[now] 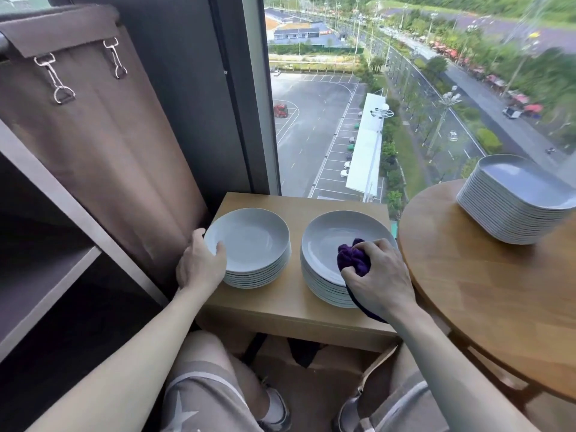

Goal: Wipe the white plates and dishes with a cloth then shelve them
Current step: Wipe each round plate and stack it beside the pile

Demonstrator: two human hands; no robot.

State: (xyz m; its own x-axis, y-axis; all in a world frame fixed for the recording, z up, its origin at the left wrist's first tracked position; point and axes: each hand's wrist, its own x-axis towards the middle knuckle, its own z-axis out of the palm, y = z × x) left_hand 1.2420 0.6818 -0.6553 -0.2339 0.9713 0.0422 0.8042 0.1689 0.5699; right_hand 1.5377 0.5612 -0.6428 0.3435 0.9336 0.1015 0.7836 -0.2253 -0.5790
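Two stacks of round white plates stand on a small wooden side table [280, 300]. My left hand [199, 266] grips the near left rim of the top plate of the left stack [252, 241], thumb on the inside. My right hand [377, 275] holds a bunched purple cloth [353, 257] against the top plate of the right stack [330, 241], near its front right edge. More of the cloth hangs under my palm. A third stack, of white rectangular dishes [520, 198], sits on the round wooden table [486, 294] to the right.
A dark shelf unit [46, 275] with open compartments stands at the left, with a brown fabric cover [103, 126] clipped up beside it. A tall window [405, 88] is right behind the tables. My knees are under the side table.
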